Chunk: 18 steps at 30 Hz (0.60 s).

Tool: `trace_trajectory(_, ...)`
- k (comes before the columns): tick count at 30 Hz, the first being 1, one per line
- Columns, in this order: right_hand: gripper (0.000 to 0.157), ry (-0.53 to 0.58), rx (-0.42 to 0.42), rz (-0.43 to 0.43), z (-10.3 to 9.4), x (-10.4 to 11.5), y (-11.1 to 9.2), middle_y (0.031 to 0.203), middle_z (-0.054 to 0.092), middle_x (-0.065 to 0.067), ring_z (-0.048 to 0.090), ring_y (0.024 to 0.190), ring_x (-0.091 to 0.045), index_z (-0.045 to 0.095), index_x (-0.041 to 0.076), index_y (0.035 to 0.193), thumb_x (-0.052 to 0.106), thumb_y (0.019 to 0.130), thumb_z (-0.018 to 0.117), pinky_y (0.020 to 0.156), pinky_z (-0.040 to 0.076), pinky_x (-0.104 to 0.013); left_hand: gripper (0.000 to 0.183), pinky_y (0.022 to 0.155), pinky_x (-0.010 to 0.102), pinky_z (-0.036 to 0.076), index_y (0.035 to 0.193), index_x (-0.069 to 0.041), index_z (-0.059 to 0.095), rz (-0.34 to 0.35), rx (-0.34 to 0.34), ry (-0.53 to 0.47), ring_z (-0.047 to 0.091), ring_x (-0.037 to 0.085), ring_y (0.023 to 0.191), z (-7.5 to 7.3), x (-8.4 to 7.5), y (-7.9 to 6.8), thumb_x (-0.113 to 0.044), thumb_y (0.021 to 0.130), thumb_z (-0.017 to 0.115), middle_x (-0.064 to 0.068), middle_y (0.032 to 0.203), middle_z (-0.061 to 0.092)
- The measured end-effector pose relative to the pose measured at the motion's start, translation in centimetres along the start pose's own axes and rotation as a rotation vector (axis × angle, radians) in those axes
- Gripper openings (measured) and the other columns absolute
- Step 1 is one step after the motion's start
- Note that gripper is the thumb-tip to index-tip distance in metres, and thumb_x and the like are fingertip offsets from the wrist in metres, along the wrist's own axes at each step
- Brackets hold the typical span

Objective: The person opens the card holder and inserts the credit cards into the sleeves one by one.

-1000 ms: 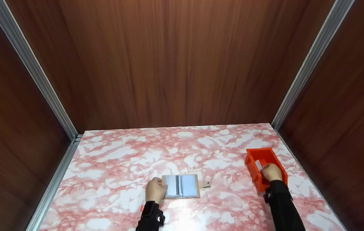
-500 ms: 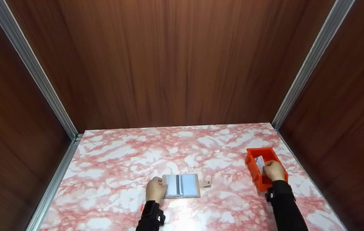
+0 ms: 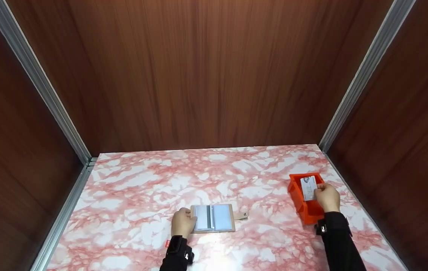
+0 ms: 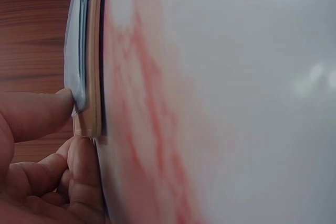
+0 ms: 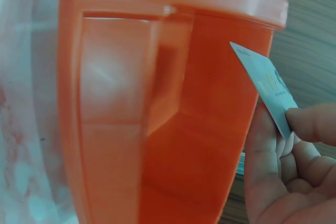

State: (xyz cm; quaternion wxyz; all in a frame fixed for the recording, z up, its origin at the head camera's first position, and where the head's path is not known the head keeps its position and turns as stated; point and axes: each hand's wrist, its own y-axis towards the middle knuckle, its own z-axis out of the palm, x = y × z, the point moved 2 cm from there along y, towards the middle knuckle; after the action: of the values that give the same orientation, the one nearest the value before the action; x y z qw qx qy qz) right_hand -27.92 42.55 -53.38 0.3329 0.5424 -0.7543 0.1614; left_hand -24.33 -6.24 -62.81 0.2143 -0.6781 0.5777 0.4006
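Note:
An open card holder (image 3: 221,217) with clear plastic sleeves and a tan cover lies on the table. My left hand (image 3: 183,223) grips its left edge; in the left wrist view the thumb (image 4: 44,111) presses the sleeves and curled fingers sit against the cover's edge. A white card (image 3: 308,188) with printing on it is pinched in my right hand (image 3: 327,197), above the orange bin (image 3: 300,201). In the right wrist view the card (image 5: 265,85) tilts between thumb and fingers, over the bin's side. The visible part of the bin's inside holds nothing.
The snap strap (image 3: 241,215) of the holder sticks out to its right. A small red mark (image 3: 167,243) lies beside my left wrist. Brown wood panels (image 3: 199,75) and metal rails (image 3: 364,75) enclose the pink marbled table (image 3: 161,177).
My right hand has risen from inside the orange bin, bringing up the white card, whose printed face now shows. The left hand and card holder have stayed in place.

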Motion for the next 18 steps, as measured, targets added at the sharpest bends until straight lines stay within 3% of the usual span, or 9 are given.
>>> trace_trajectory(18,0.033,0.089,-0.074,-0.022,-1.0,2.8,-0.7,0.104,0.062,-0.029,0.056,0.095,-0.042,0.06,-0.012,0.114,0.007,0.09,0.048,0.083,0.04,-0.045,0.024,0.072,0.044,0.052,0.093,0.004,0.067,0.014,-0.014,-0.011,0.067,0.031,0.077,0.2,0.4,0.2,-0.005,0.073,0.078,0.011,0.081,0.07)
